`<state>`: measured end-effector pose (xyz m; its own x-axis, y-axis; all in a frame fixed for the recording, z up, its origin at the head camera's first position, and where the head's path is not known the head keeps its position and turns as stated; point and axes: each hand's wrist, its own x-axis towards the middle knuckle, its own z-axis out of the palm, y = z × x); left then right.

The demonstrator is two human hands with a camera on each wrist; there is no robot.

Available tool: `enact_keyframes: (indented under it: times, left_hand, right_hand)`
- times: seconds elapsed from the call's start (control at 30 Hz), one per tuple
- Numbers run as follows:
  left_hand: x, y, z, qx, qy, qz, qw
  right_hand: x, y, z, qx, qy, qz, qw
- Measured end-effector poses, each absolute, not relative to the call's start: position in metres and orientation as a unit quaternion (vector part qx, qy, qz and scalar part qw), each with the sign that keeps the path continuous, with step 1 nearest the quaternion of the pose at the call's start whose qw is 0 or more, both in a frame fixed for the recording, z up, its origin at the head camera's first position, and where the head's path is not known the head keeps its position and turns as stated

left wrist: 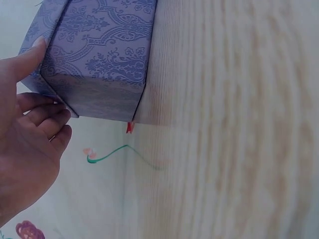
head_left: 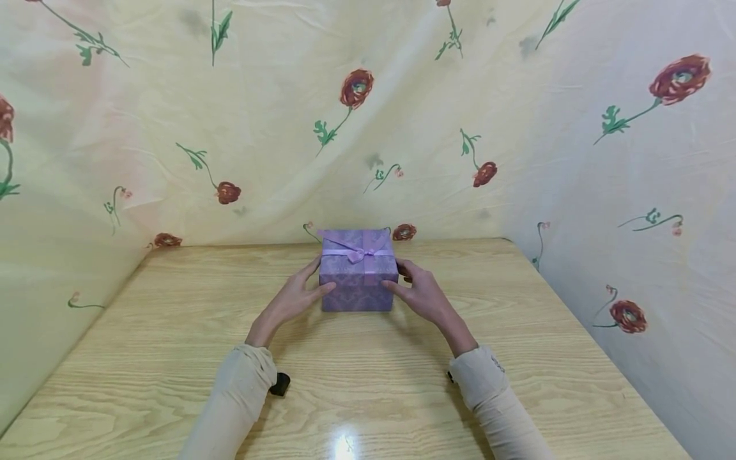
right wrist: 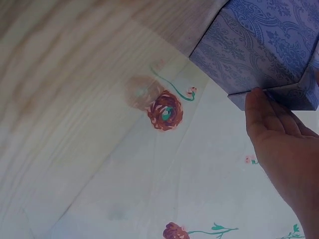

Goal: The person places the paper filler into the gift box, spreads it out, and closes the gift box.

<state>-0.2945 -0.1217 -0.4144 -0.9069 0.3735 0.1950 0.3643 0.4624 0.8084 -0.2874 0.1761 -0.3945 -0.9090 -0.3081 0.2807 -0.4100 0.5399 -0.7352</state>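
Note:
A purple patterned gift box (head_left: 356,298) sits near the back edge of the table, its lid (head_left: 339,265) on top. Light purple ribbon crosses the lid and ends in a bow (head_left: 358,255). My left hand (head_left: 295,296) holds the lid at the left, thumb on the front face and fingers at the side. In the left wrist view those fingers (left wrist: 45,117) curl at the lid's lower rim. From the right, my right hand (head_left: 423,295) grips the lid, thumb in front; in the right wrist view its fingertips meet the lid's edge (right wrist: 299,92).
The table (head_left: 356,370) has a light wood-grain top. Cream cloth with red flowers (head_left: 259,115) hangs behind the box and along both sides. A small black object (head_left: 280,384) shows beside the left sleeve cuff, and another dark bit (head_left: 451,377) by the right cuff.

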Motion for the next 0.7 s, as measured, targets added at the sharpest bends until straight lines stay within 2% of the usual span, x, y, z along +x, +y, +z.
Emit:
enact_keyframes:
  times: [0.7]
  left_hand:
    - [-0.2938,-0.1207,-0.4129,0.203,0.87,0.449,0.016]
  right_hand:
    - [-0.289,0.1727,-0.3971,0.202,-0.87,0.448,0.039]
